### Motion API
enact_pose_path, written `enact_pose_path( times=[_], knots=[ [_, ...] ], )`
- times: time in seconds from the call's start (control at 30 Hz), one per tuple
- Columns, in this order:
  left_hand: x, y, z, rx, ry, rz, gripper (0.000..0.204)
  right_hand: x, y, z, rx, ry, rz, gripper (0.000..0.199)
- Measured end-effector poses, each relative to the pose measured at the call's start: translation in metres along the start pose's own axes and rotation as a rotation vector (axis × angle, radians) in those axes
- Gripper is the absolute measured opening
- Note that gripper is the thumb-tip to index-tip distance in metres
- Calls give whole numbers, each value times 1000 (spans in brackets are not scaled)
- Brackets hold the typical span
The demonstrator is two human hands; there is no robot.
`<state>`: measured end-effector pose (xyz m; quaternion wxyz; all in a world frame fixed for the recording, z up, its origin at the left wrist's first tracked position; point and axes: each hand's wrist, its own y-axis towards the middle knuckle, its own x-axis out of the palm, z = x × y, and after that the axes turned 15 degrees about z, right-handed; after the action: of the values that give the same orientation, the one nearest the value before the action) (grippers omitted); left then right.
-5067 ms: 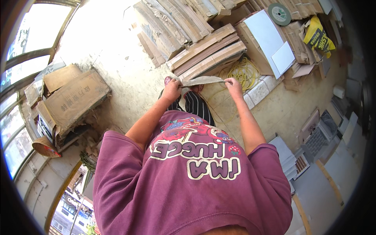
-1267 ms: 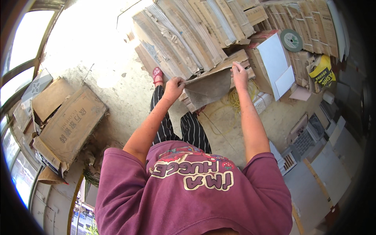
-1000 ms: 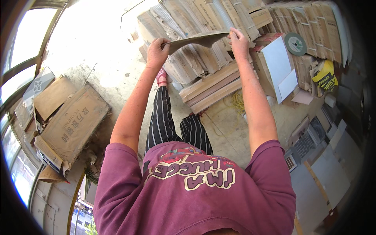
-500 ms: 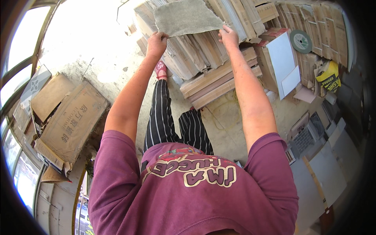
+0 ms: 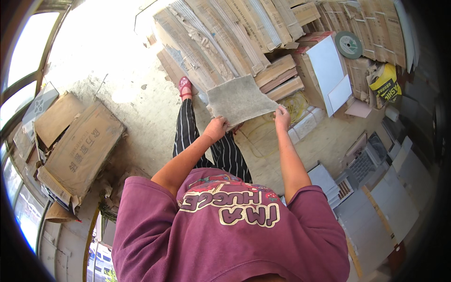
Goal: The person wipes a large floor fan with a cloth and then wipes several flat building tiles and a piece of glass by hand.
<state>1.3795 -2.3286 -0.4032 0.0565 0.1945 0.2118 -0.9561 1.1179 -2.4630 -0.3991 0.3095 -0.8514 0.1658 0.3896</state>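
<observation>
A grey-green cloth (image 5: 242, 100) with frayed edges is stretched between my two hands, in front of my legs. My left hand (image 5: 216, 128) pinches its near left corner. The near right corner is gripped by my right hand (image 5: 282, 117), arm held out straighter than the left. The cloth's far side reaches over the near end of stacked long cardboard boxes (image 5: 202, 40). Beneath and beside it lie shorter flat boxes (image 5: 280, 77), partly covered by the cloth.
A large worn carton (image 5: 87, 150) lies on the left. To the right are a white panel (image 5: 327, 70), a round green disc (image 5: 348, 44), a yellow and black bag (image 5: 386, 84) and grey tiles (image 5: 361, 225). Yellow cord (image 5: 297, 105) lies on the concrete floor (image 5: 136, 89).
Both hands have drawn the cloth back toward my body, off the top of the long boxes. My left elbow is more bent, and my left hand has shifted right.
</observation>
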Motion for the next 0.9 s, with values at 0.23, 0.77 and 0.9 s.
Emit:
enact_pose_path(
  times=[0.23,0.77,0.9],
  knots=[
    [-31,21,29,-11,-95,170,9,-8,0,-62,-156,153,-49,35],
    [-252,200,33,68,-39,792,10,144,-17,-330,-458,400,-233,30],
    [-257,211,14,61,32,834,9,178,-13,-332,-440,352,-296,34]
  ],
)
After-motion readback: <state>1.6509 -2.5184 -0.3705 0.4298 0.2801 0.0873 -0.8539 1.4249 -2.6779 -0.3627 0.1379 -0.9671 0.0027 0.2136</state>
